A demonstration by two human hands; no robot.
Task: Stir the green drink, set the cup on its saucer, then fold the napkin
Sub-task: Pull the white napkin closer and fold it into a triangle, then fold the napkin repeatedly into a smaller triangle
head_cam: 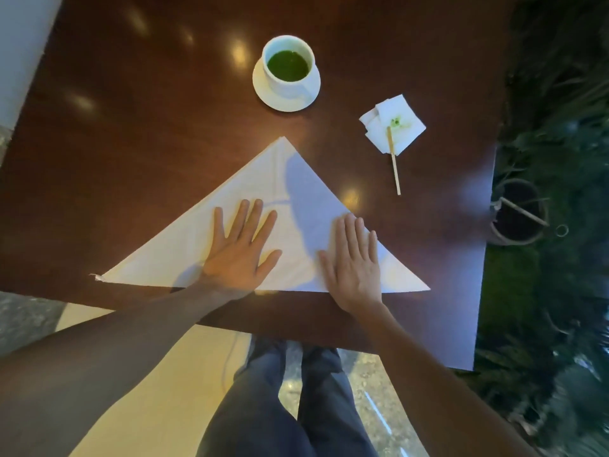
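In the head view, your left hand and right hand both lie flat on the napkin, fingers straight and spread, pressing and gripping nothing. The napkin is already a triangle on the tabletop: its long folded edge runs under your wrists, its peak points away beyond your fingertips. Well past that peak the cup sits on its saucer with the green drink in it, so only the folding looks unfinished.

Beyond your right fingers, off to their outer side, a stained tissue lies with the stirrer resting across it.

The risk is slippage: the tabletop is glossy, so a sideways push from either palm could slide the layers out of line and skew the crease. The long edge lies close to the tabletop's near edge; drag it toward you and a corner may hang off. A wide sweep of your right hand could also catch the stirrer.
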